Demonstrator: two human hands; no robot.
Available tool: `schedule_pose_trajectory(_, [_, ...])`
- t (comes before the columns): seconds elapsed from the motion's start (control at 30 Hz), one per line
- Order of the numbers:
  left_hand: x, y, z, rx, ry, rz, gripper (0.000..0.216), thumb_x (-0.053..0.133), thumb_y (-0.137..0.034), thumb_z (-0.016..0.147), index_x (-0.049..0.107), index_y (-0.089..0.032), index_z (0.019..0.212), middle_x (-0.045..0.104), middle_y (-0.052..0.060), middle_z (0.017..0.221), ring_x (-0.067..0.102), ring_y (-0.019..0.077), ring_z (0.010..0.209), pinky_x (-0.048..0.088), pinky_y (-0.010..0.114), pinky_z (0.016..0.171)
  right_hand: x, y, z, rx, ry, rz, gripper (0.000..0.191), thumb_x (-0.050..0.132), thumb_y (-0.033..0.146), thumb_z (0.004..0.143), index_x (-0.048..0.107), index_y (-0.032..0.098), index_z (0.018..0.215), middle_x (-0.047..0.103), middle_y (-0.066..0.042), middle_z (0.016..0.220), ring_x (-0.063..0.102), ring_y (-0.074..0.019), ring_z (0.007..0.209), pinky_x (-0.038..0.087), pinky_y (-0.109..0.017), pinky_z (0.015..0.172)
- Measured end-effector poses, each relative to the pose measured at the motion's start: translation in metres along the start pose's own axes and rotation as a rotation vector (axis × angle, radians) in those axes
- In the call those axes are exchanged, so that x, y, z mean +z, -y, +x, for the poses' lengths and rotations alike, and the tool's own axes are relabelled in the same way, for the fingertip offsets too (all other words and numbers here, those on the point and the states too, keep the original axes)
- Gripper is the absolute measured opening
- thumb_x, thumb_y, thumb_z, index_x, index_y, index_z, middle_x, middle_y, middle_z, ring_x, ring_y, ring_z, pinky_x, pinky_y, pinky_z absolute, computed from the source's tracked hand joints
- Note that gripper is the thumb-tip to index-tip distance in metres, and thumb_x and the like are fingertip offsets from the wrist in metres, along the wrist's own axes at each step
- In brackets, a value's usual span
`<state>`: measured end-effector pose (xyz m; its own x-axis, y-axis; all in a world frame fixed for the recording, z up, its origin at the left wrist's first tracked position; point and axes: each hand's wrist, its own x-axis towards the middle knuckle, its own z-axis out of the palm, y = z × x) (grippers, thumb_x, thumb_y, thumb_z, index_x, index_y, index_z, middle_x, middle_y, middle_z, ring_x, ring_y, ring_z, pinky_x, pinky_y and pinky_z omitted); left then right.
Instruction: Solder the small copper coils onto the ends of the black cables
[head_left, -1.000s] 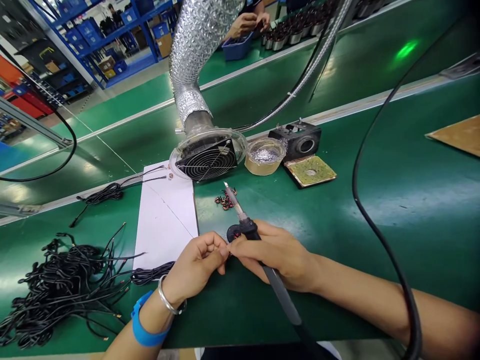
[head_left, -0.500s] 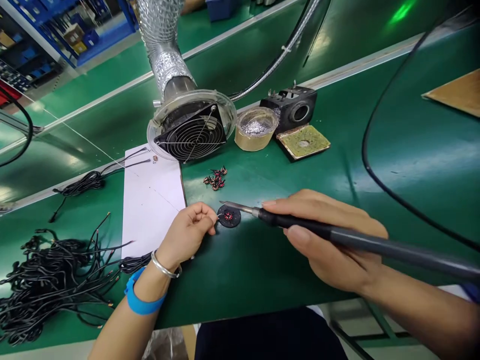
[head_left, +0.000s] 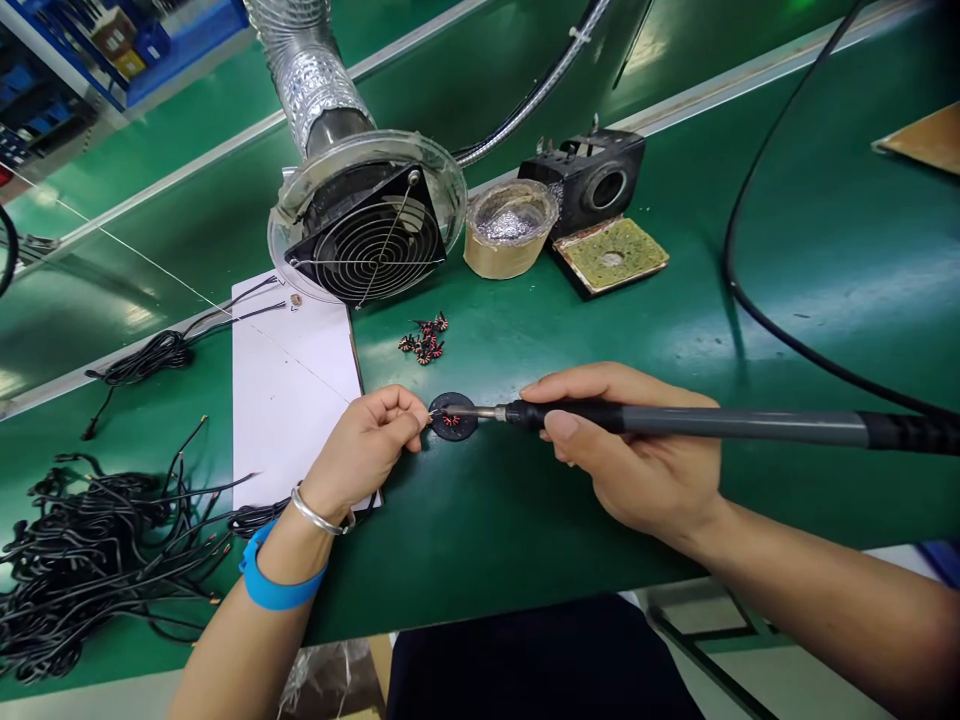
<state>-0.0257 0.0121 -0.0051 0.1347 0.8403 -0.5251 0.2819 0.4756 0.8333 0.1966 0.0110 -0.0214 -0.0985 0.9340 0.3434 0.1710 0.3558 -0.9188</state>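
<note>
A small black disc (head_left: 452, 416) with a red-and-black wound coil on it lies on the green mat. My left hand (head_left: 367, 447) is pinched closed at the disc's left edge, on something thin that I cannot make out. My right hand (head_left: 637, 450) grips a soldering iron (head_left: 675, 421) that lies nearly level, its metal tip touching the coil on the disc. The iron's black cord runs off to the right.
A fume fan (head_left: 367, 235) on a foil duct stands behind, with a tin of solder dross (head_left: 510, 228), a black iron stand (head_left: 596, 172) and a yellow sponge (head_left: 611, 262). Several loose coils (head_left: 424, 340) lie near a white sheet (head_left: 289, 385). Black wires (head_left: 97, 545) are piled at left.
My right hand has lowered the iron until it lies nearly level, and the tip has come down onto the coil. The disc stays pinned by my left hand. The view has tilted down.
</note>
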Motion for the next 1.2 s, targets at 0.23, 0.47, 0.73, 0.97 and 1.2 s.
schedule_pose_trajectory(0.23, [0.0003,-0.0007,0.0002,0.0,0.002,0.003,0.007,0.055,-0.023,0.079,0.056,-0.017,0.075,0.053,-0.005,0.059,0.027,0.0042,0.043,0.019,0.021,0.044,0.0004,-0.0006,-0.0002,-0.011,0.007,0.001,0.015,0.06,0.014,0.083,0.068,0.025,0.089,0.067,0.002,0.067,0.058,-0.0128,0.048,0.047,-0.027,0.046])
schedule_pose_trajectory(0.47, [0.0012,-0.0018,0.0007,-0.011,-0.005,0.012,0.007,0.056,-0.023,0.077,0.056,-0.017,0.075,0.052,-0.005,0.058,0.027,0.0041,0.043,0.019,0.02,0.044,0.0003,0.0018,-0.0006,-0.017,0.03,0.013,0.01,0.06,0.019,0.087,0.068,0.024,0.09,0.065,0.002,0.063,0.056,-0.012,0.045,0.046,-0.027,0.043])
schedule_pose_trajectory(0.73, [0.0018,-0.0031,0.0008,-0.021,-0.002,0.029,0.006,0.055,-0.022,0.077,0.055,-0.017,0.075,0.052,-0.005,0.058,0.03,0.0048,0.045,0.019,0.019,0.043,0.0004,0.0031,-0.0024,-0.063,0.058,-0.024,0.012,0.061,0.016,0.084,0.067,0.023,0.091,0.068,0.001,0.07,0.055,-0.0109,0.047,0.045,-0.027,0.045])
schedule_pose_trajectory(0.97, [0.0011,-0.002,-0.0004,-0.023,0.012,0.043,0.009,0.055,-0.025,0.079,0.055,-0.017,0.075,0.052,-0.006,0.057,0.029,0.0047,0.044,0.018,0.019,0.042,0.0024,0.0045,-0.0028,-0.151,0.07,-0.04,0.018,0.059,0.012,0.083,0.067,0.023,0.094,0.068,-0.003,0.073,0.059,-0.0141,0.056,0.047,-0.029,0.049])
schedule_pose_trajectory(1.2, [0.0,-0.0027,-0.0009,-0.018,0.014,0.038,0.01,0.054,-0.025,0.08,0.055,-0.017,0.074,0.052,-0.005,0.058,0.028,0.0046,0.044,0.018,0.019,0.042,0.0001,0.0075,-0.0006,-0.2,0.065,-0.012,0.021,0.057,0.011,0.082,0.067,0.022,0.096,0.067,-0.003,0.073,0.057,-0.0138,0.055,0.046,-0.029,0.048])
